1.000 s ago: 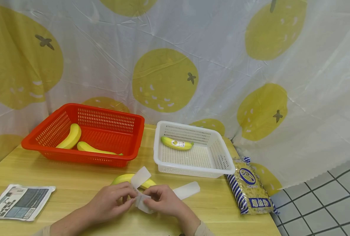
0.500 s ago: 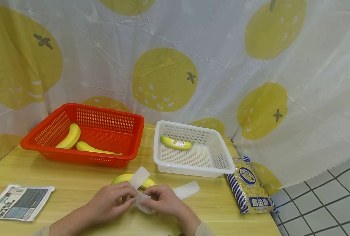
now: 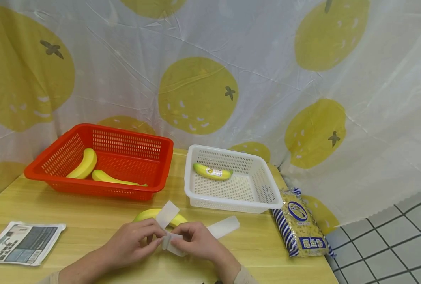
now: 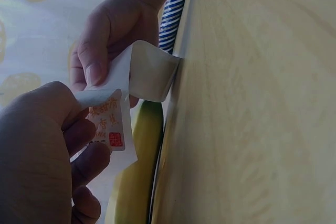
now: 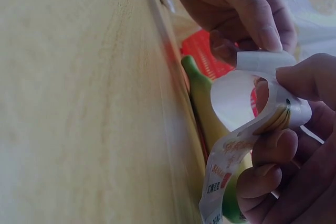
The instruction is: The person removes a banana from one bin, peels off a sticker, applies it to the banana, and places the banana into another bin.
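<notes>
Both hands are at the front middle of the table around a strip of white banana stickers, whose printed side shows in the right wrist view. Thumb and fingers of my left hand pinch the strip near its middle. My right hand grips it just to the right, and the strip bends into a loop there. In the left wrist view, a sticker with orange print and a red square shows beside the left fingers. Just behind the hands lies a banana, partly hidden by the strip.
A red basket with two bananas stands at the back left. The white basket at the back right holds a banana bearing a sticker. A printed packet lies on the left, a blue-striped noodle bag at the right table edge.
Both hands stay almost in place. The lower fold of the sticker strip between them shifts and bends a little, and its right end rises slightly.
</notes>
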Tool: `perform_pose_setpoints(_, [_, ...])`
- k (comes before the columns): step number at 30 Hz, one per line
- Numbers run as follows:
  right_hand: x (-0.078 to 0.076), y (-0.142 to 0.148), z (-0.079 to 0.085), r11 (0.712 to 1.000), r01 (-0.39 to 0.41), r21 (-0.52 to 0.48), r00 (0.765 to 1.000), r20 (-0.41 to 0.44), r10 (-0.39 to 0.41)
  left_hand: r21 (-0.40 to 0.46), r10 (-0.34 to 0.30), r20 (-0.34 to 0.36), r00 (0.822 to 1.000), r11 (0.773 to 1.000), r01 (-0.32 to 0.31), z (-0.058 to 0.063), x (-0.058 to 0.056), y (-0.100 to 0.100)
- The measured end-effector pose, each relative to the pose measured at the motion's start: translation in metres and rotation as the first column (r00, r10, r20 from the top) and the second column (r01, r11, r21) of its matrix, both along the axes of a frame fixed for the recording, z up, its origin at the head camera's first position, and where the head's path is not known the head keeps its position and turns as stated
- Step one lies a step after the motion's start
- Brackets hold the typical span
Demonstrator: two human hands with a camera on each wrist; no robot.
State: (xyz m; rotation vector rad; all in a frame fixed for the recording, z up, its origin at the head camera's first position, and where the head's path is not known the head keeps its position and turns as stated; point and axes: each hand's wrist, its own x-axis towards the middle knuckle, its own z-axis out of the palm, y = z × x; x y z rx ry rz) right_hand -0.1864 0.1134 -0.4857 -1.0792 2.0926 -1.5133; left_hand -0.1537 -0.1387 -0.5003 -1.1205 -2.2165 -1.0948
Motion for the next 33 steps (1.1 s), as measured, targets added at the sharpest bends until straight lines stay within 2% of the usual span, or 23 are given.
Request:
perform_pose_setpoints(12, [-0.0007,0.0008,-0.0007,1.000,-0.013,-0.004,0.999,-0.037,0.013,-0.008,0.006,0.000,1.000,1.000,-0.006,0.0005,-0.0002,-0.0002])
perform_pose_setpoints(21, [0.0009,-0.0009,0.0010,1.000,0.000,-0.001,1.000,0.010,0.000,-0.007,-0.001,0.004,1.000,1.000,0.001,-0.0003,-0.0001,-0.0003])
perform_pose_setpoints(27, [-0.0001,-0.0005,0.0002,1.000,-0.009,-0.003,1.000,-0.024,0.008,0.004,0.004,0.000,1.000,1.000,-0.004,-0.0017,-0.0002,-0.0001])
perform_pose_setpoints(33, [0.0003,0.0007,0.0010,1.000,-0.012,0.011,1.000,-0.021,0.013,0.000,0.005,0.006,1.000,1.000,-0.005,-0.0013,0.0001,-0.0003])
